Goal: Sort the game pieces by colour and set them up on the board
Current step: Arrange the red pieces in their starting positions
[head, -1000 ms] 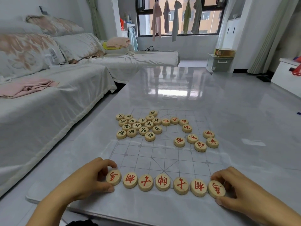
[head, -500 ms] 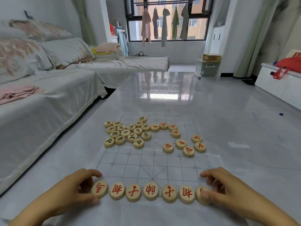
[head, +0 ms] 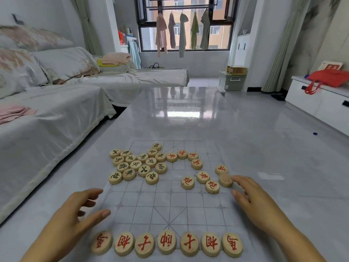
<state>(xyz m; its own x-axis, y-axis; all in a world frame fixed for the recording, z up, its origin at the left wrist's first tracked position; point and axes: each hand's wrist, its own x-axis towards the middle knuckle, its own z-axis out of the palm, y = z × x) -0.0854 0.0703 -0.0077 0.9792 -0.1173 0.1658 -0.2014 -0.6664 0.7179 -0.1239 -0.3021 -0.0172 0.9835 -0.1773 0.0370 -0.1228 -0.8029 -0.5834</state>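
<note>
Head view.
- Left hand [head: 75, 214]: palm down over the board [head: 170, 201]'s left edge, fingers loosely spread, holding nothing.
- Right hand [head: 258, 203]: reaching forward, fingers straight, index tip against a blurred piece [head: 225, 180].
- Red row [head: 166, 242]: seven pieces along the near edge.
- Dark-lettered cluster [head: 136, 165]: far left.
- Loose red pieces [head: 203, 177]: mid-board.

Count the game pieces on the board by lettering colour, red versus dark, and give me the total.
Red-lettered pieces: 16 (7 in the near row, 9 loose)
Dark-lettered pieces: 16
Total: 32
</note>
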